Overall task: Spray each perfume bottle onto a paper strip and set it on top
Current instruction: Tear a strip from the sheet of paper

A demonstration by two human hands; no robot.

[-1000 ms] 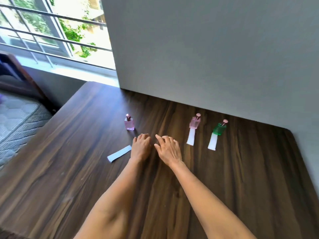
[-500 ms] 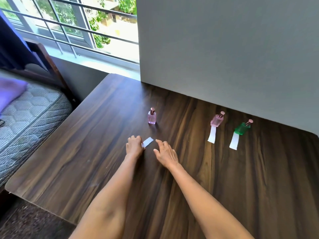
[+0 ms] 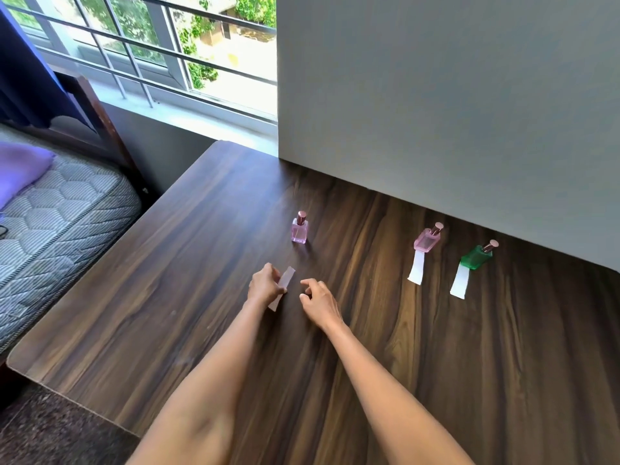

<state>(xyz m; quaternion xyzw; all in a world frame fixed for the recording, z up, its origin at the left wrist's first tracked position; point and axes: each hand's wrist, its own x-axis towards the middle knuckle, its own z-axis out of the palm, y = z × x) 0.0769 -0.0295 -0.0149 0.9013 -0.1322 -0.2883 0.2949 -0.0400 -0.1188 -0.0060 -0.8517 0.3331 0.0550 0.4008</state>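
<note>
Your left hand pinches the white paper strip up off the table, ready for spraying, while your right hand hovers empty, half-curled, near the upright pink glass perfume bottle just beyond.

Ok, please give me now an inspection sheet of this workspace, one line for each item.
Surface: dark wooden table, against a grey wall.
Job's things: pink bottle upright, no strip under it; second pink bottle and green bottle each resting on a paper strip; third strip in the left hand.
Clutter: nothing seen.
Grippers: left hand pinches the strip; right hand empty, fingers curled.
Cables: nothing seen.
Surroundings: mattress, purple pillow, barred window.
</note>
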